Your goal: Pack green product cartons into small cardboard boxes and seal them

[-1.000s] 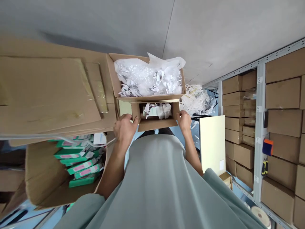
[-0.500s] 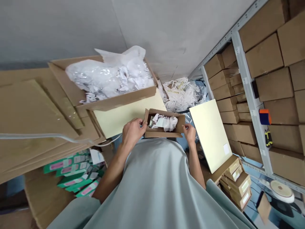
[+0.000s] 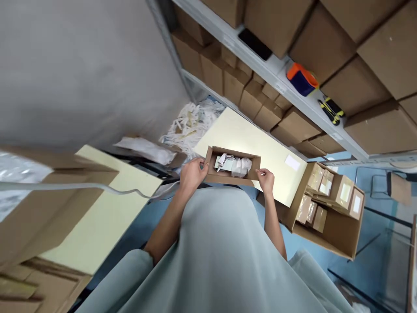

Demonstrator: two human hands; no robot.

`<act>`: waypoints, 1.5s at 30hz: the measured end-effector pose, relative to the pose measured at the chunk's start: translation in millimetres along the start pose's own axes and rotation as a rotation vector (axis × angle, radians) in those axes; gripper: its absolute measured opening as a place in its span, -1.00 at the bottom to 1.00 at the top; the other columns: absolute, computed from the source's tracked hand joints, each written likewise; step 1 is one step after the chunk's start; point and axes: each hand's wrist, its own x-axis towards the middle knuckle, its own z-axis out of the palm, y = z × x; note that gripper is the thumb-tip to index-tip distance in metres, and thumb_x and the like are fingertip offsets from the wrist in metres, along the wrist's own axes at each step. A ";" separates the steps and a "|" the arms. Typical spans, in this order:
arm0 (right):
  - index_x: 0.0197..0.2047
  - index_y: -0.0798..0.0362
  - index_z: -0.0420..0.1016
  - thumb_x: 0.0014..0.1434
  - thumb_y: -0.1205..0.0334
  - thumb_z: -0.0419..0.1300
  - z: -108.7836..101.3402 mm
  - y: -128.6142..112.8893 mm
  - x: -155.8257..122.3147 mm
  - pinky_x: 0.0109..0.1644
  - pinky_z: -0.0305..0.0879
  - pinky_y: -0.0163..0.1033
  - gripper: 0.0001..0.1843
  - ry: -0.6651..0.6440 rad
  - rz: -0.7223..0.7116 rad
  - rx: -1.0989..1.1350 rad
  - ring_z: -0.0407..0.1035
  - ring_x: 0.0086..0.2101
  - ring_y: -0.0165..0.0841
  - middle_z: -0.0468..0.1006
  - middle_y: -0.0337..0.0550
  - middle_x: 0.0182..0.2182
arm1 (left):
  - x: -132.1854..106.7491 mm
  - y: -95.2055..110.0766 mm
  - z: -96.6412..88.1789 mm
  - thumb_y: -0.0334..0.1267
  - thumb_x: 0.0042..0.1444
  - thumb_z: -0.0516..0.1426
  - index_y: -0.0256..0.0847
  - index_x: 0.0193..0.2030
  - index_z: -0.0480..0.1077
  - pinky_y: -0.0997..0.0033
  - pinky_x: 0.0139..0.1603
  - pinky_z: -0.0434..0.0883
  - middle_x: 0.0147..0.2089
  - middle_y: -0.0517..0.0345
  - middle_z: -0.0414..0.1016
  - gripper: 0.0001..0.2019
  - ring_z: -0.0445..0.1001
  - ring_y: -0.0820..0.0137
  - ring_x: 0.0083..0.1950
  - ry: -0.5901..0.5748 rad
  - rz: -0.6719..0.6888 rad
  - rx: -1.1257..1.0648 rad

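A small open cardboard box is held in front of my body, at the near edge of a pale tabletop. Inside it lie crumpled white paper, torn paper scraps and a pale green piece. My left hand grips the box's left end, thumb over the edge. At the right end, my right hand pinches the box's edge between thumb and fingers.
To the right stands a larger carton with several small taped boxes. Metal shelving stacked with cartons runs behind the table. Shredded paper is heaped by the wall. A white cable crosses the left side.
My view and body have turned to the right, carrying the small box from beside the packing-filled carton to the other pale table. Both hands keep their hold on its ends.
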 end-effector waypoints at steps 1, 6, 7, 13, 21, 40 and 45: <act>-0.28 -0.02 0.69 0.27 -0.07 0.35 -10.3 6.1 9.7 -0.02 0.49 -0.11 -0.71 0.021 0.019 0.009 0.64 -0.26 -0.11 0.84 -0.01 -0.24 | 12.7 15.6 7.6 -0.07 0.41 0.17 -0.13 -0.13 0.61 0.16 0.05 0.52 0.04 -0.19 0.79 -0.76 0.75 -0.07 0.08 -0.010 0.024 0.008; -0.23 -0.01 0.70 0.29 -0.07 0.35 -47.6 28.0 37.7 0.02 0.48 -0.10 -0.71 0.103 0.116 0.033 0.65 -0.22 -0.10 0.85 0.01 -0.19 | 59.1 67.5 37.3 -0.06 0.39 0.19 -0.12 -0.10 0.62 0.17 0.10 0.53 0.06 -0.16 0.80 -0.77 0.75 -0.02 0.06 -0.075 0.119 0.019; -0.22 -0.01 0.69 0.29 -0.06 0.35 -51.8 30.3 39.3 0.02 0.48 -0.10 -0.71 0.120 0.135 0.044 0.65 -0.21 -0.10 0.85 0.01 -0.18 | 66.4 74.4 40.8 -0.06 0.39 0.19 -0.12 -0.10 0.63 0.17 0.09 0.52 0.06 -0.16 0.80 -0.76 0.75 -0.01 0.04 -0.094 0.136 0.022; -0.22 -0.02 0.64 0.32 -0.04 0.31 -53.5 26.3 38.1 0.00 0.49 -0.13 -0.74 0.226 0.239 0.116 0.66 -0.21 -0.11 0.84 0.01 -0.18 | 106.6 107.1 49.0 -0.06 0.39 0.17 -0.12 -0.13 0.63 0.19 0.04 0.51 0.07 -0.16 0.79 -0.75 0.75 0.02 -0.01 -0.150 0.237 0.044; -0.15 -0.08 0.55 0.37 -0.09 0.36 -41.5 2.6 47.5 -0.05 0.44 -0.16 -0.73 0.232 0.253 0.069 0.68 -0.17 -0.12 0.82 -0.09 -0.19 | 126.4 111.2 37.5 -0.07 0.40 0.19 -0.13 0.02 0.64 0.21 0.04 0.54 0.16 -0.12 0.79 -0.74 0.73 0.10 -0.08 -0.244 0.339 0.004; 0.01 -0.03 0.53 0.67 -0.15 0.10 -20.9 1.3 103.9 -0.02 0.44 -0.17 -0.61 0.153 0.282 0.002 0.70 -0.16 -0.09 0.76 -0.10 -0.33 | 127.1 93.6 87.8 -0.15 0.37 0.36 -0.14 0.55 0.40 -0.13 0.48 0.60 0.35 -0.21 0.69 -0.36 0.65 -0.12 0.42 -0.514 0.656 -0.070; 0.29 -0.01 0.51 0.65 -0.22 0.04 -19.2 12.9 92.2 0.04 0.50 -0.14 -0.49 0.173 0.227 0.105 0.68 -0.14 -0.12 0.73 -0.12 -0.23 | 135.7 104.2 95.8 -0.18 0.20 0.52 -0.27 0.79 0.01 -0.29 0.53 0.55 0.72 -0.63 0.15 0.16 0.35 -0.41 0.69 -0.228 0.609 -0.028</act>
